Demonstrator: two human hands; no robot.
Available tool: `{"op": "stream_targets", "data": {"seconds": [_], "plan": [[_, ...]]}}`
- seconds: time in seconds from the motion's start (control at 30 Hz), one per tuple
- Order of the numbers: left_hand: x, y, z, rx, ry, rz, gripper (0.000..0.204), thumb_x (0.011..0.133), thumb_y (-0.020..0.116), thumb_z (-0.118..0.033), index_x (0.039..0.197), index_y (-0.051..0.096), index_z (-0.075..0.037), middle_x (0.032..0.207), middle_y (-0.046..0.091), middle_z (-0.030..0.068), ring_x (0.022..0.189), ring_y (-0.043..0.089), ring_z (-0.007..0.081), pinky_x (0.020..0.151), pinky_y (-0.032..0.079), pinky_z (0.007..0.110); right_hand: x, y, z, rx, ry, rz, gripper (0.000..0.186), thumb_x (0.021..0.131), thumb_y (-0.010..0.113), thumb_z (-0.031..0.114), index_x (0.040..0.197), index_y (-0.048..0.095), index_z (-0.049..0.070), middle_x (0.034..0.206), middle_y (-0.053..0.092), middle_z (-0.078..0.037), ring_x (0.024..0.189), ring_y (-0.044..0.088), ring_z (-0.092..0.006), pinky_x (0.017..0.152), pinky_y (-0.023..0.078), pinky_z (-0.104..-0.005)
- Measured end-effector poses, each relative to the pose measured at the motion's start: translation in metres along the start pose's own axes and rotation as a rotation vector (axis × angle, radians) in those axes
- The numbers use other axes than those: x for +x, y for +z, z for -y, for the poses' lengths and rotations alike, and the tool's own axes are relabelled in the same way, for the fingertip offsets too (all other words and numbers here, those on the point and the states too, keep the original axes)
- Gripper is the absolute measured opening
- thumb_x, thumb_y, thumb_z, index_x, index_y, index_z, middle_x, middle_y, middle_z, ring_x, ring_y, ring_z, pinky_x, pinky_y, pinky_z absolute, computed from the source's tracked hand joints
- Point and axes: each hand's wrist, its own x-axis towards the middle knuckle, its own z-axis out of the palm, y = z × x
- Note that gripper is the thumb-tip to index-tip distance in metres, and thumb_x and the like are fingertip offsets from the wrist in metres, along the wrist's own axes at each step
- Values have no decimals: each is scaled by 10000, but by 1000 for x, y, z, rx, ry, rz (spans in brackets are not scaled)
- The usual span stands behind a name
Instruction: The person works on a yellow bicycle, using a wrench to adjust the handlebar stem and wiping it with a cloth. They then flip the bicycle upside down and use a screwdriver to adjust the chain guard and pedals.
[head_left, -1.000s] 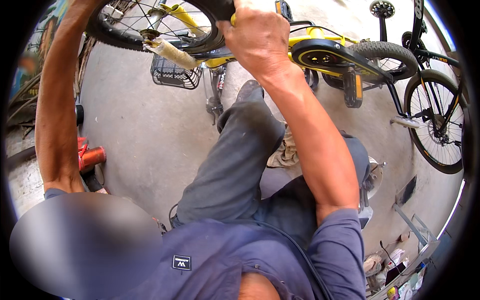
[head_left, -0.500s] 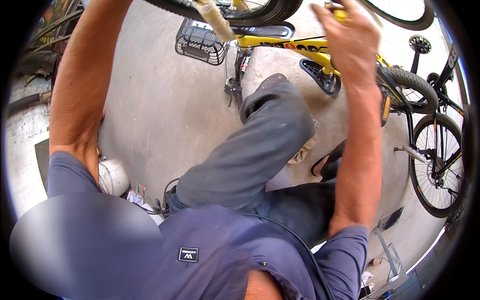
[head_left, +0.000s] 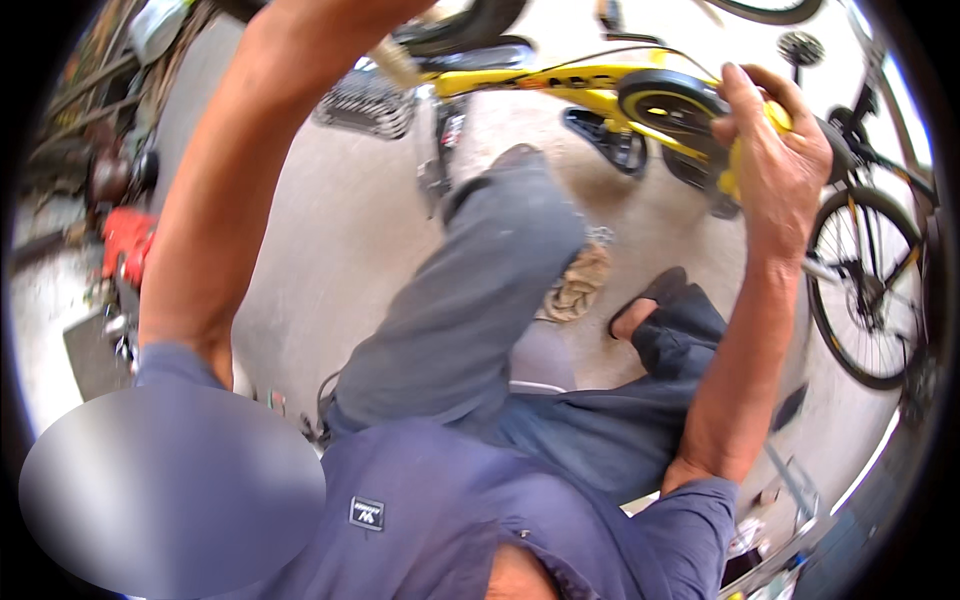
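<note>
A small yellow bicycle frame [head_left: 590,92] lies across the top of the view, with a black-tyred wheel [head_left: 470,28] near its left end. My right hand [head_left: 780,155] is closed around a small yellow-handled tool [head_left: 778,117], whose working end I cannot make out. It is beside a small black wheel with a yellow inside [head_left: 668,105] at the bicycle's right end. My left forearm [head_left: 225,200] reaches up over the left end, and its hand is beyond the top edge. A black wire basket [head_left: 368,100] is by the bicycle's front, blurred.
Another bicycle's black wheel [head_left: 865,290] stands at the right. A tan cloth [head_left: 578,285] lies on the concrete floor by my leg [head_left: 470,280]. A sandalled foot [head_left: 640,312] is right of the cloth. A red object [head_left: 127,243] and clutter line the left side.
My right hand has moved right and down with the yellow-handled tool, uncovering the small wheel. My left arm has shifted right, its hand still out of sight. The whole view has swung slightly.
</note>
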Motion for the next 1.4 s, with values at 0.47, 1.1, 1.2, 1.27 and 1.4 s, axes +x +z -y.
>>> {"op": "stream_targets", "data": {"seconds": [0.47, 1.1, 1.2, 1.27, 1.4], "plan": [[-72, 148, -57, -312, -381, 424, 361, 824, 660, -224, 1125, 617, -29, 1059, 628, 205, 989, 610, 386, 884, 470, 455, 0, -102, -65, 228, 364, -249, 369, 862, 723, 236, 1081, 592, -31, 831, 688, -127, 567, 618, -120, 479, 493, -244], [-55, 210, -39, -148, -230, 679, 416, 745, 725, -109, 1144, 613, -72, 1141, 575, 144, 1020, 605, 372, 880, 481, 444, 4, -35, -89, -551, 233, 279, 335, 741, 714, 348, 810, 667, 24, 790, 674, -185, 809, 668, -353, 759, 513, -445], [-59, 214, -47, -163, -92, 563, 389, 747, 727, -103, 1114, 609, -47, 1105, 585, 150, 1004, 607, 375, 857, 488, 439, 0, -32, -92, -580, 174, 225, 297, 741, 696, 320, 779, 660, 28, 752, 667, -185, 774, 669, -360, 735, 520, -447], [-56, 215, -51, -145, -84, 557, 368, 751, 724, -104, 1094, 608, -38, 1076, 595, 149, 992, 610, 375, 840, 492, 436, 1, -35, -87, -547, 169, 233, 330, 741, 701, 337, 804, 681, 14, 727, 665, -187, 738, 669, -355, 721, 527, -433], [-51, 217, -43, -135, -128, 636, 303, 770, 712, -115, 1042, 597, -46, 971, 605, 154, 920, 615, 374, 779, 482, 452, 6, -43, -87, -105, 352, 103, 394, 761, 731, 351, 894, 713, -20, 729, 691, -159, 671, 679, -239, 662, 534, -346]]}}
